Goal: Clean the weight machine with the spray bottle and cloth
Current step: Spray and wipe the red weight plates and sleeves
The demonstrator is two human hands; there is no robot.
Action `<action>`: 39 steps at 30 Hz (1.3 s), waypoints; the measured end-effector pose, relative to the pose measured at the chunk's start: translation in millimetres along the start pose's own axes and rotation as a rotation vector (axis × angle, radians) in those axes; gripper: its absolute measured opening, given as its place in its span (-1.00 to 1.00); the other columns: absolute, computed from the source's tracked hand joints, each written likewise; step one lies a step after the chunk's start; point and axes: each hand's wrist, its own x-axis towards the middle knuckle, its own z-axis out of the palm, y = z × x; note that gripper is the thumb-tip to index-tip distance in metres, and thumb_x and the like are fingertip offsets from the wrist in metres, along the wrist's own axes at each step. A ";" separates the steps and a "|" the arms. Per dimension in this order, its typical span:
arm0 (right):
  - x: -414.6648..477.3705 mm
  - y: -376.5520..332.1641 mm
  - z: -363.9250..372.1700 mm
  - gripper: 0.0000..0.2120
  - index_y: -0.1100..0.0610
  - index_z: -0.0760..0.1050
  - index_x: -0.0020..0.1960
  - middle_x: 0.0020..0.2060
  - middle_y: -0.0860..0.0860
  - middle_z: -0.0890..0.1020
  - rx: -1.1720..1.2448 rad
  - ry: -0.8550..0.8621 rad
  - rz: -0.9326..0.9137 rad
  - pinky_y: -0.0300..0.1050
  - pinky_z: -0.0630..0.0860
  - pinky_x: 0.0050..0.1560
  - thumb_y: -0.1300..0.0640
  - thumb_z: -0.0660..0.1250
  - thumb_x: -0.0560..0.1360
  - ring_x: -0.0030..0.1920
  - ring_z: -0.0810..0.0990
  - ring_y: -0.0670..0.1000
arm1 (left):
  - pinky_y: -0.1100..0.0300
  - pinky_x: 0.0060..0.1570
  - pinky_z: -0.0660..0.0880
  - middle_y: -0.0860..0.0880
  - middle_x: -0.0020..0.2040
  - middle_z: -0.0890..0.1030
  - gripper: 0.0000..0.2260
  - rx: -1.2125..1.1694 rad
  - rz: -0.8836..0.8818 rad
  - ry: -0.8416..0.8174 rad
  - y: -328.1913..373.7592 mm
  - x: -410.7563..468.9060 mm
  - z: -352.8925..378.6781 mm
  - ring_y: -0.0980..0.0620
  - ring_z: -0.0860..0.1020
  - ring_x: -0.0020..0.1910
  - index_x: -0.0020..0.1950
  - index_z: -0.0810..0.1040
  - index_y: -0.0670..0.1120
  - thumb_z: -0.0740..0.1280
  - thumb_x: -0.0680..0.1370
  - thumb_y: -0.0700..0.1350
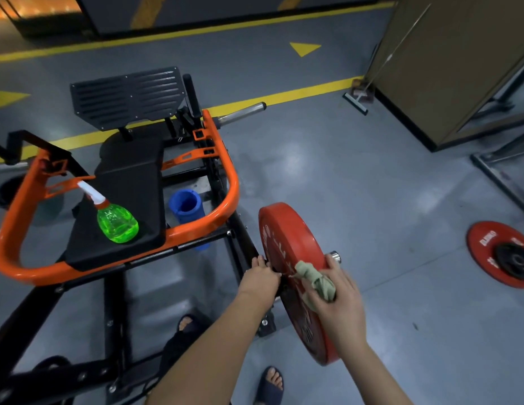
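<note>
The weight machine (225,176) has an orange tube frame, black bars and a black seat pad (129,188). A green spray bottle (116,222) with a white nozzle stands upright on that pad. A red weight plate (287,229) hangs on the machine's steel sleeve at the right. My right hand (339,296) grips a bunched olive cloth (316,280) against the plate's rim. My left hand (259,277) holds the black frame just left of the plate; its fingertips are hidden behind the bar.
A blue cylinder (185,206) stands on the floor inside the frame. Another red plate (502,254) with a small black plate on it lies flat at the right. A squeegee (356,102) leans by a brown cabinet (448,65). My sandalled feet (271,384) are below.
</note>
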 end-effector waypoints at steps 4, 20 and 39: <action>68.8 -30.4 25.1 -0.66 -0.06 0.64 0.11 0.46 -0.02 0.48 -0.090 0.019 -0.045 0.04 0.34 0.44 -0.26 0.42 0.47 0.45 0.40 0.14 | -0.09 0.53 0.19 -0.30 0.58 0.22 -0.47 0.137 -0.005 -0.079 8.8 9.6 -9.8 -0.33 0.07 0.60 0.61 0.17 -0.24 0.24 0.66 -0.26; 53.4 -40.9 32.1 -0.53 0.05 0.57 0.03 0.49 0.06 0.43 -0.420 0.093 0.038 0.27 0.29 0.41 -0.32 0.20 0.45 0.43 0.39 0.25 | -0.21 0.55 0.12 -0.25 0.60 0.20 -0.37 0.231 0.080 -0.162 9.6 33.6 -11.0 -0.38 0.11 0.58 0.66 0.04 -0.16 0.25 0.65 -0.17; 91.0 -38.6 42.5 -0.64 0.00 0.63 0.26 0.39 0.12 0.53 -0.268 0.092 -0.314 0.17 0.48 0.29 -0.07 0.24 0.55 0.37 0.48 0.23 | -0.08 0.34 0.43 -0.35 0.50 0.31 -0.53 0.016 0.048 -0.002 -8.4 -4.9 -20.5 -0.30 0.27 0.48 0.50 0.35 -0.28 0.34 0.60 -0.24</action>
